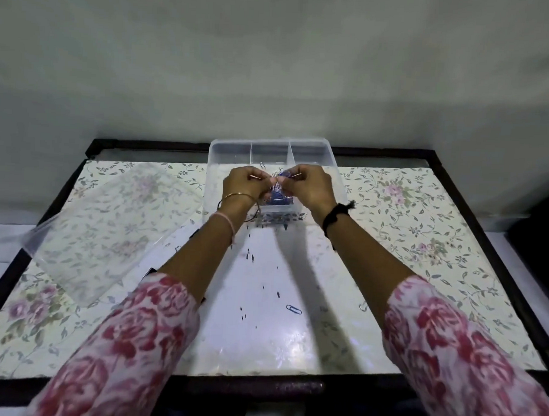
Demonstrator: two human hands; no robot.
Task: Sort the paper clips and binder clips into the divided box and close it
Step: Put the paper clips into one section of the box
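A clear plastic divided box (271,149) stands open at the far middle of the table. Both hands hover over its near part. My left hand (244,183) and my right hand (312,186) meet fingertip to fingertip, pinching a tangle of blue paper clips (280,180). More blue clips (280,199) lie in the box's near middle compartment below the hands. A single blue paper clip (294,309) lies on the table nearer to me, and a silver clip (362,305) lies to its right. The far compartments look mostly bare.
A clear plastic lid or sheet (108,229) lies tilted on the left of the floral-covered table (422,245). The table has a dark raised frame (456,184). Small dark specks dot the glossy centre. A grey wall rises just behind the box.
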